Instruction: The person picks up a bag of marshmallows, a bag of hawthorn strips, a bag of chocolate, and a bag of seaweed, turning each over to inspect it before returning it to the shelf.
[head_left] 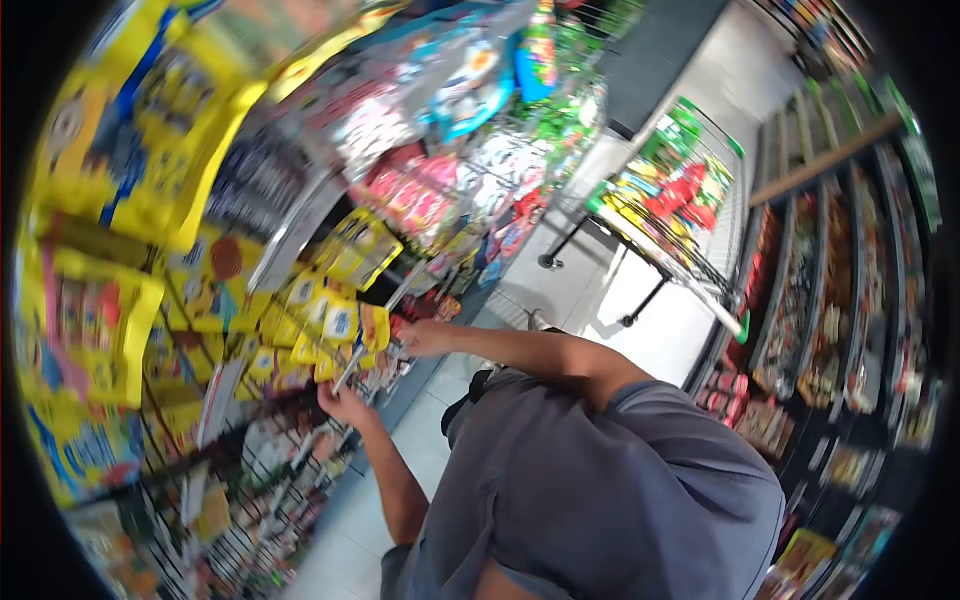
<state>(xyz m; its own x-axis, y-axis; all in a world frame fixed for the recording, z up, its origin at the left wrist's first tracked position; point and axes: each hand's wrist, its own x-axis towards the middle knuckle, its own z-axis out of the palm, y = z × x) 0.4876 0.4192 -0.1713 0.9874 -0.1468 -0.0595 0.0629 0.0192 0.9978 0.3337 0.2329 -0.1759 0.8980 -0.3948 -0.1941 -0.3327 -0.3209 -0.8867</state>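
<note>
In the head view, my right hand is closed at the edge of a small yellow packet at the front of the rack. Below it my left hand has its fingers curled at the lower end of the same bunch of yellow packets; what lies between these fingertips is hard to make out. A pale label strip sticks out between the two hands. More yellow pouches hang just above.
Large yellow bags and pink packs fill the wire rack at left. Behind me stands a shopping cart holding colourful packets. Stocked shelves line the right side, across a tiled floor.
</note>
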